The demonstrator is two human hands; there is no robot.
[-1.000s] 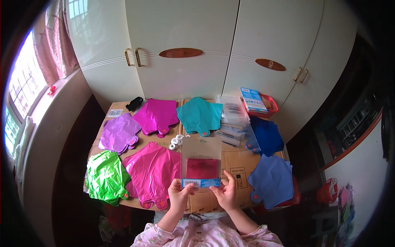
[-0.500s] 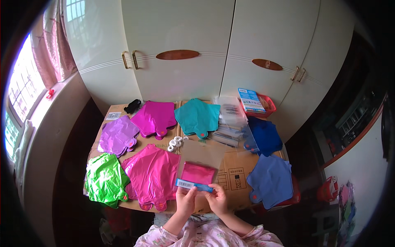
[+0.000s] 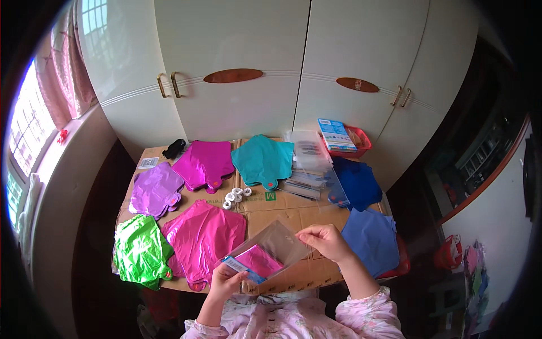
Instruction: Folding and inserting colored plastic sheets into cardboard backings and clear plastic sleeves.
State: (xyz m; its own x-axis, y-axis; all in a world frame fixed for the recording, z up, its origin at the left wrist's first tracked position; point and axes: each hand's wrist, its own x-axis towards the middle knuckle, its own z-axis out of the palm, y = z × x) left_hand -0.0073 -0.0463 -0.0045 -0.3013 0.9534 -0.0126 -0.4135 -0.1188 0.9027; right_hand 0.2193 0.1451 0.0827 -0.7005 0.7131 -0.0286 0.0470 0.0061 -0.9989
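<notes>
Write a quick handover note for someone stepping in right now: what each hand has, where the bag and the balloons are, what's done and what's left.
Left hand: grips the lower end of the clear bag, by its blue card strip.
Right hand: pinches the bag's upper edge.
The bag is held tilted above the cardboard-covered table; a folded pink balloon is already inside, at the lower end.
On the table lie flat foil balloons: green, pink, purple, magenta, teal, dark blue, light blue. A stack of clear packets sits behind.
Done: one balloon bagged. Left: whether the bag is sealed cannot be told; the flat balloons are unbagged.
</notes>
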